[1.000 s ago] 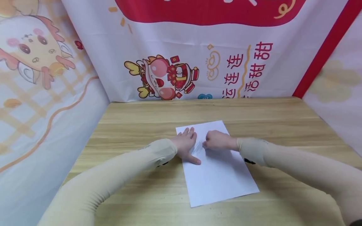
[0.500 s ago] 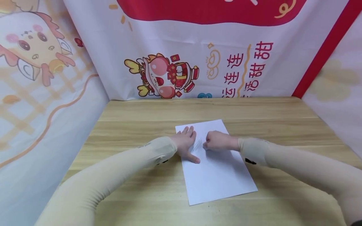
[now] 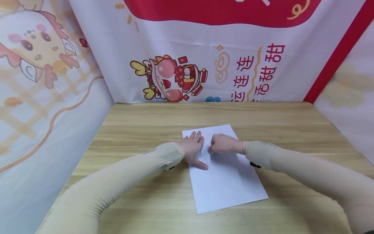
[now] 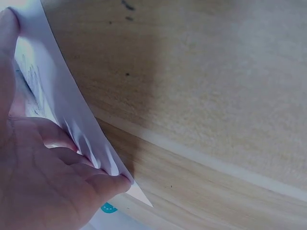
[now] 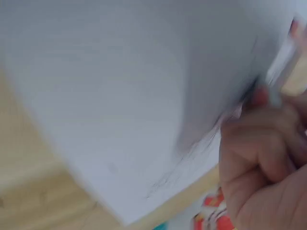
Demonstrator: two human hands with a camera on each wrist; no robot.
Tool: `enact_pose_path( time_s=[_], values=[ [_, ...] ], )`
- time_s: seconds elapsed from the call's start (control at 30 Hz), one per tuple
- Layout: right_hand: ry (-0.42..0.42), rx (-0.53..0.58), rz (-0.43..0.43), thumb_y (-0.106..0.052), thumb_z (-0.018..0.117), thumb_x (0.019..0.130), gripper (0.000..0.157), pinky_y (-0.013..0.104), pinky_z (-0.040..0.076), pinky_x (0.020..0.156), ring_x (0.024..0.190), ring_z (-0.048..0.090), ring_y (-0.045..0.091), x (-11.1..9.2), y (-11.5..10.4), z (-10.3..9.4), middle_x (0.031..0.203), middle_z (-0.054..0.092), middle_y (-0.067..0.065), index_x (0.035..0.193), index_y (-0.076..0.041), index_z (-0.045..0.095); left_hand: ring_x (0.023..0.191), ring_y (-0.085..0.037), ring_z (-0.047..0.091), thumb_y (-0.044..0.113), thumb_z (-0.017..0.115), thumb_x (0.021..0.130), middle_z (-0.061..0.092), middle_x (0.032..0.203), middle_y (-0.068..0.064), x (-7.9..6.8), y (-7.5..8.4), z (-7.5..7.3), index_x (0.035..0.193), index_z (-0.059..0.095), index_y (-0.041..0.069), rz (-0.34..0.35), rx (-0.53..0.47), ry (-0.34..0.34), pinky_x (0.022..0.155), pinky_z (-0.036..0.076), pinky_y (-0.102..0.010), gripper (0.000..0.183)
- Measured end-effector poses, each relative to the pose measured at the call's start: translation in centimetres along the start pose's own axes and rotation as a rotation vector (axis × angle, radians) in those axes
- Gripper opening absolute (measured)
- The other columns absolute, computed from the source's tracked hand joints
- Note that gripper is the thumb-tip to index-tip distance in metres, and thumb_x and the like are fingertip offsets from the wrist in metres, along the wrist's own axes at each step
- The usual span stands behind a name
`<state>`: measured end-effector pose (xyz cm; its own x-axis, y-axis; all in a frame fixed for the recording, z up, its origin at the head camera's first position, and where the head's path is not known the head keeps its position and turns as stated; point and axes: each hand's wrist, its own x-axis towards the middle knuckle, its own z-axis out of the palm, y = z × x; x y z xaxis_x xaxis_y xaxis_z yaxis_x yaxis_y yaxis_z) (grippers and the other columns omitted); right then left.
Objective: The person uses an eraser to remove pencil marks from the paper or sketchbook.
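A sheet of white paper lies on the wooden table, tilted slightly, with grey scribbled strokes near its far half. My left hand rests on the paper's left side, fingers spread and thumb apart; in the left wrist view its fingers lie along the paper's edge. My right hand is over the paper beside the strokes, fingers curled. In the right wrist view it pinches a small dark-tipped object against the paper. The object is blurred and mostly hidden by the fingers, so its kind is unclear.
The wooden table runs back to a white and red printed cloth with a cartoon figure. More printed cloth hangs on the left side. Small dark specks dot the tabletop.
My right hand has shifted slightly left and away, and is blurred in motion by the strokes. My left hand stays spread on the paper.
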<state>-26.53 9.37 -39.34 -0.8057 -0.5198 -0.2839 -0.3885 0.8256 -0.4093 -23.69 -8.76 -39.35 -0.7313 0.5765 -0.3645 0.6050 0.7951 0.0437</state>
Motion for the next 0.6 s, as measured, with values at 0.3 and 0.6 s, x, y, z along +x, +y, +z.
enact_pose_path(
  time_s=[0.3, 0.6],
  values=[
    [-0.004, 0.021, 0.048, -0.018, 0.062, 0.093, 0.028, 0.037, 0.052, 0.076, 0.077, 0.062, 0.022, 1.1, 1.0, -1.2, 0.084, 0.066, 0.009, 0.104, 0.008, 0.068, 0.146, -0.038, 0.002, 0.083, 0.057, 0.073, 0.0, 0.159, -0.025, 0.3, 0.0, -0.4, 0.155, 0.011, -0.002, -0.005, -0.003, -0.011, 0.115, 0.015, -0.049, 0.127],
    [0.061, 0.001, 0.035, -0.02, 0.059, 0.095, 0.023, 0.032, 0.047, 0.062, 0.063, 0.054, 0.017, 1.7, 0.4, -0.9, 0.071, 0.06, 0.004, 0.088, -0.001, 0.07, 0.146, -0.038, 0.003, 0.084, 0.055, 0.074, 0.001, 0.16, -0.024, -0.3, 0.0, -0.2, 0.156, 0.012, -0.002, -0.019, 0.023, -0.023, 0.114, 0.017, -0.049, 0.125]
  ],
)
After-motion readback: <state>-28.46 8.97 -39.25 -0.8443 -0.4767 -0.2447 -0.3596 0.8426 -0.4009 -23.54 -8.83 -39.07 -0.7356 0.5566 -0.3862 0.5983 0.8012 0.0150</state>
